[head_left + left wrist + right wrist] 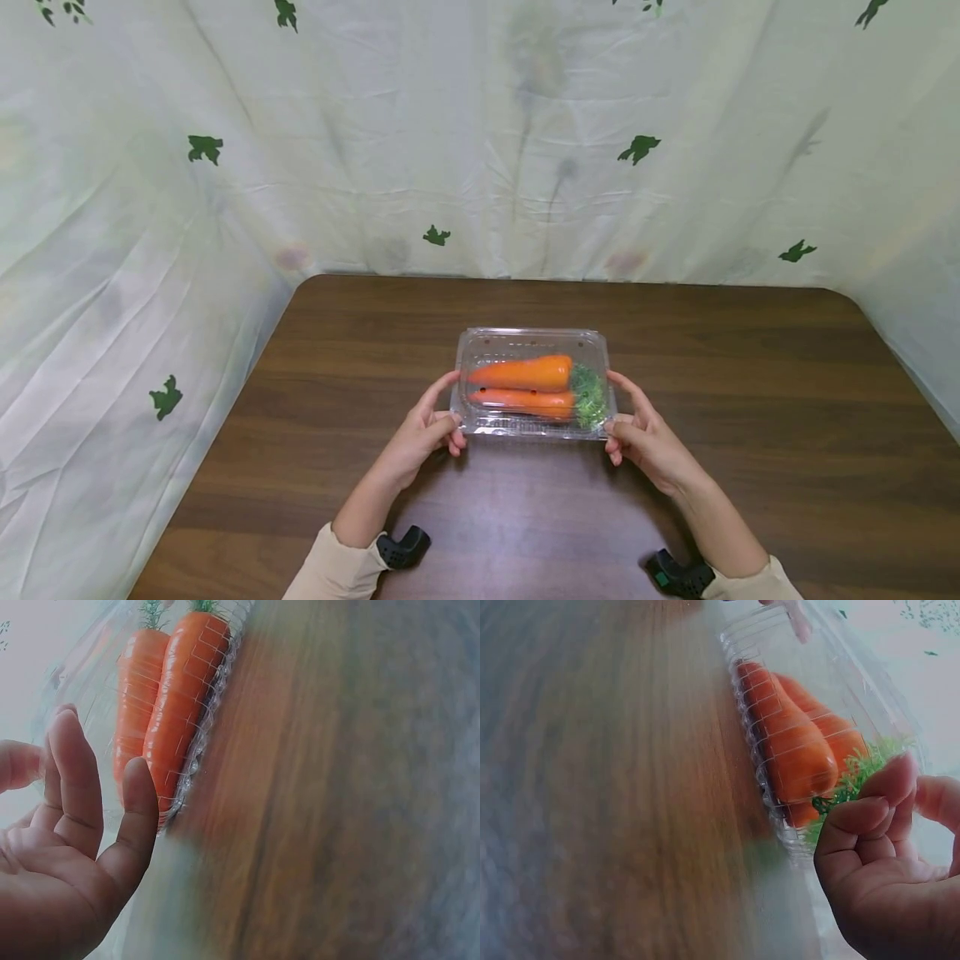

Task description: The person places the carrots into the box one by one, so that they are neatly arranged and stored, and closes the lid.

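A clear plastic clamshell box point(534, 337) is held level over the middle of the brown table. Through its plastic show two orange carrots point(521, 373) lying side by side, their tips to the left and green leafy tops point(590, 398) at the right end. My left hand point(422, 435) grips the box's left side, thumb at the near corner and index finger reaching along the edge. Mirroring it, my right hand point(647, 442) holds the right side with thumb and index finger. The ridged side wall point(201, 739) of the box stands close above the wood in the left wrist view.
The brown wooden table point(337, 333) has rounded far corners. Behind it and along both sides hangs a pale curtain point(450, 125) with green leaf shapes. Black wrist devices point(403, 547) are strapped by the beige sleeves point(337, 567).
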`<state>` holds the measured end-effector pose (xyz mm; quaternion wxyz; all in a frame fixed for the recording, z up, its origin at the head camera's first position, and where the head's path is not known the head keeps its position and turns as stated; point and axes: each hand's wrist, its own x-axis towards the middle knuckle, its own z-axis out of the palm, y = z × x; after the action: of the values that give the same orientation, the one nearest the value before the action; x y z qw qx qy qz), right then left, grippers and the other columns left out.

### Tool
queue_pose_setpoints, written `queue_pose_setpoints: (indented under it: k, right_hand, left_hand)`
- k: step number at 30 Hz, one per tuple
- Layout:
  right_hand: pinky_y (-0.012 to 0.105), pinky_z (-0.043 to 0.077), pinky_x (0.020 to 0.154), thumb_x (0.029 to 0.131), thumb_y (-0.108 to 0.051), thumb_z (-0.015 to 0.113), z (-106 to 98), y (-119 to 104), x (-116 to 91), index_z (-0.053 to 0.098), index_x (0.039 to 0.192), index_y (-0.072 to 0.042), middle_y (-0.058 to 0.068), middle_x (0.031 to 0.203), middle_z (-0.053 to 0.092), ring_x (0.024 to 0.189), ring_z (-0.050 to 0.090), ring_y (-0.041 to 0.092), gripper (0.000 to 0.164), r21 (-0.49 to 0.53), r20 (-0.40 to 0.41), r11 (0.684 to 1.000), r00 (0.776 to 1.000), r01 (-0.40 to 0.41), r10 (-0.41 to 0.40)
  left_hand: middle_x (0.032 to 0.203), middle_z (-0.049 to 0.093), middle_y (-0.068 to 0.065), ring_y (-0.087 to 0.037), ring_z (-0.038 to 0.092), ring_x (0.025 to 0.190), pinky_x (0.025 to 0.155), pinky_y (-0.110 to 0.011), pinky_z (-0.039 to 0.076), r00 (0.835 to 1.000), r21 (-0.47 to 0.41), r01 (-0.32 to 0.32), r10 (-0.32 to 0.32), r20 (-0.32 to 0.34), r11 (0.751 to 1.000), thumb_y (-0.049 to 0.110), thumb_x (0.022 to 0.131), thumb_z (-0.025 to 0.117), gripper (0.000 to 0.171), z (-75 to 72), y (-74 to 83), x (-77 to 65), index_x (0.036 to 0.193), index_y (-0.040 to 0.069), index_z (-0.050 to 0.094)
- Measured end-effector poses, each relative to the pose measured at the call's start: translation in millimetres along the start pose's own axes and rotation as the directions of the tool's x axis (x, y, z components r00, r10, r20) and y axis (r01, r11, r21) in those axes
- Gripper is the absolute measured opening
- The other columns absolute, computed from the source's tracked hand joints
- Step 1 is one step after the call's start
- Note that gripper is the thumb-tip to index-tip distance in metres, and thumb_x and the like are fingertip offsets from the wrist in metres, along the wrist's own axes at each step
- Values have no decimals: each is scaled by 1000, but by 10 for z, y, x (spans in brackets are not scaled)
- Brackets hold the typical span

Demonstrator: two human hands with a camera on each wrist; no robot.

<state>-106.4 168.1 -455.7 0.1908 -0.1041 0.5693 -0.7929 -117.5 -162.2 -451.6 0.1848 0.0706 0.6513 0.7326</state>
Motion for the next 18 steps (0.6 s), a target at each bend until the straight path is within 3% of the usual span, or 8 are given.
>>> queue_pose_setpoints:
  k: [7, 12, 16, 18]
  right_hand:
    - [25, 46, 51, 89, 5, 46, -12, 57, 1, 10, 142, -20, 5, 63, 51, 53, 52, 13, 69, -16, -20, 1000, 1000, 6, -7]
    - [26, 43, 54, 90, -1, 47, -26, 25, -16, 16, 142, -15, 4, 66, 46, 57, 47, 13, 62, -122, -50, 992, 998, 43, -49]
    - [27, 44, 59, 93, -8, 47, -42, -51, -31, 24, 140, -9, 7, 76, 44, 65, 46, 15, 52, -265, -127, 959, 982, 101, -139]
    - [26, 46, 63, 93, -8, 47, -50, -98, -37, 27, 139, -6, 11, 86, 46, 74, 50, 16, 50, -369, -167, 917, 960, 150, -224]
  left_hand:
    - [61, 55, -9, -16, 54, 55, 57, -26, 48, 1000, 6, 0, 0, -14, 1000, -5, 89, 43, 62, 45, 93, -59, 142, 16, 20]
    - [62, 51, -9, -15, 52, 57, 56, -24, 46, 999, 51, -14, 16, -40, 999, -2, 90, 43, 57, 62, 139, -71, 141, 14, 24]
    - [69, 50, -8, -15, 51, 59, 58, -24, 46, 988, 152, -79, 97, -117, 985, 8, 93, 48, 46, -10, 58, -31, 137, 15, 36]
    - [80, 51, -12, -20, 53, 67, 66, -30, 48, 976, 203, -96, 132, -172, 974, 10, 93, 49, 42, -30, 76, -32, 134, 14, 41]
